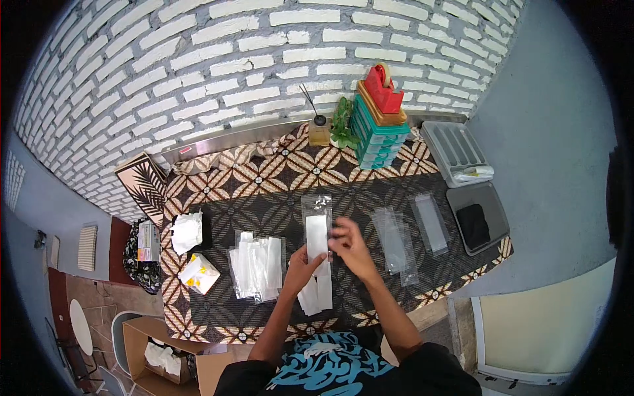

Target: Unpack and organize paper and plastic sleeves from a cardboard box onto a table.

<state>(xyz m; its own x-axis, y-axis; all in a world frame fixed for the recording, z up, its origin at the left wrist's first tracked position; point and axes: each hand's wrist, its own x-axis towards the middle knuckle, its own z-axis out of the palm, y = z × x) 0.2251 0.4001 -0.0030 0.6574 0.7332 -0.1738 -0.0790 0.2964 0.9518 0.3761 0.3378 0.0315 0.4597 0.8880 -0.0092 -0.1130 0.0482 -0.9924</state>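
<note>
My left hand grips the lower end of a clear plastic sleeve with a folded white paper strip in it, thumb on top. Beside its right edge is my right hand, blurred, fingers bent and apart; whether the fingertips touch the sleeve I cannot tell. Loose white paper strips lie under and below my hands. To the left is a pile of filled clear sleeves. Flat clear sleeves lie to the right, and farther right a single sleeve shows a pale strip.
A grey tray holds black cloth, beside a cutlery tray. Teal drawers carry a red tape dispenser. A reed diffuser and plant stand at the back. Tissues and a small box sit left.
</note>
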